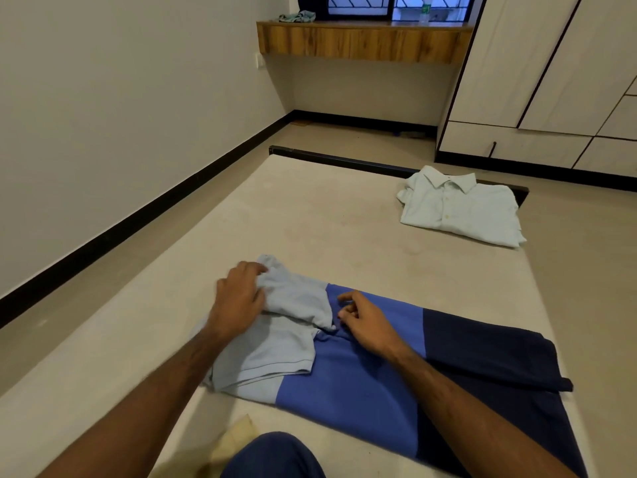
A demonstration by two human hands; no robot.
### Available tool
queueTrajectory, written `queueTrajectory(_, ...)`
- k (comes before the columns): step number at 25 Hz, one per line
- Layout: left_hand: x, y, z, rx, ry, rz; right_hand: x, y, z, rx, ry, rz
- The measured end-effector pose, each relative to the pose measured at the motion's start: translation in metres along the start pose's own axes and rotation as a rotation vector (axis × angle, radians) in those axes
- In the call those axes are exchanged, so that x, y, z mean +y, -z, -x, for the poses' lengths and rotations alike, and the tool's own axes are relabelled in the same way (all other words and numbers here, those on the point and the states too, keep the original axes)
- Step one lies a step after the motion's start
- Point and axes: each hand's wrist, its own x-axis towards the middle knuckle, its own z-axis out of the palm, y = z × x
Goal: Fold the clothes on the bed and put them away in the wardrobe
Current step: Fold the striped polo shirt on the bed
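A polo shirt (pixel 362 381) in three bands, pale blue, mid blue and navy, lies across the near part of the bed (pixel 275 219). My left hand (pixel 238 298) grips its pale blue sleeve, which is folded in over the body. My right hand (pixel 365 322) rests on the mid blue band with its fingers loosely curled, holding nothing that I can see. A folded pale green button shirt (pixel 462 208) lies at the far right corner of the bed. The wardrobe (pixel 558 81) stands beyond the bed on the right, its doors closed.
A wooden shelf (pixel 362 43) runs under the window, with a crumpled cloth (pixel 298 17) and a bottle (pixel 425 10) on it. The white wall (pixel 120 115) is along the left. A yellowish cloth (pixel 238 439) and my knee (pixel 275 457) are at the near edge.
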Motion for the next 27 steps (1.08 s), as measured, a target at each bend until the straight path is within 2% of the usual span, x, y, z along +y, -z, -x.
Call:
queueTrajectory(2, 0.039, -0.015, 0.000, -0.128, -0.266, -0.015, 0.019, 0.011, 0.016, 0.034, 0.071, 0.226)
queueTrajectory(4, 0.070, -0.039, 0.003, -0.270, -0.454, -0.152, 0.044, 0.033, 0.038, 0.065, 0.094, 0.472)
queueTrajectory(6, 0.100, -0.062, 0.006, -0.294, -0.607, -0.283, 0.076, 0.067, 0.066, 0.085, 0.081, 0.646)
queueTrajectory(8, 0.134, -0.085, 0.017, -0.297, -0.690, -0.339, 0.111, 0.102, 0.096, 0.093, 0.043, 0.704)
queueTrajectory(13, 0.224, -0.121, 0.040, -0.227, -0.797, -0.227, 0.170, 0.161, 0.149, 0.124, -0.043, 0.800)
queueTrajectory(16, 0.268, -0.130, 0.044, -0.204, -0.834, -0.233, 0.191, 0.170, 0.167, 0.347, -0.082, 0.662)
queueTrajectory(20, 0.293, -0.146, 0.055, -0.160, -0.878, -0.182, 0.203, 0.148, 0.181, 0.664, -0.152, 0.231)
queueTrajectory(22, 0.295, -0.150, 0.059, -0.166, -0.881, -0.155, 0.206, 0.139, 0.188, 0.810, -0.200, 0.113)
queueTrajectory(24, 0.296, -0.150, 0.058, -0.153, -0.867, -0.156, 0.203, 0.137, 0.188, 0.869, -0.210, 0.087)
queueTrajectory(27, 0.317, -0.155, 0.062, -0.131, -0.821, -0.173, 0.198, 0.144, 0.192, 0.821, -0.246, -0.143)
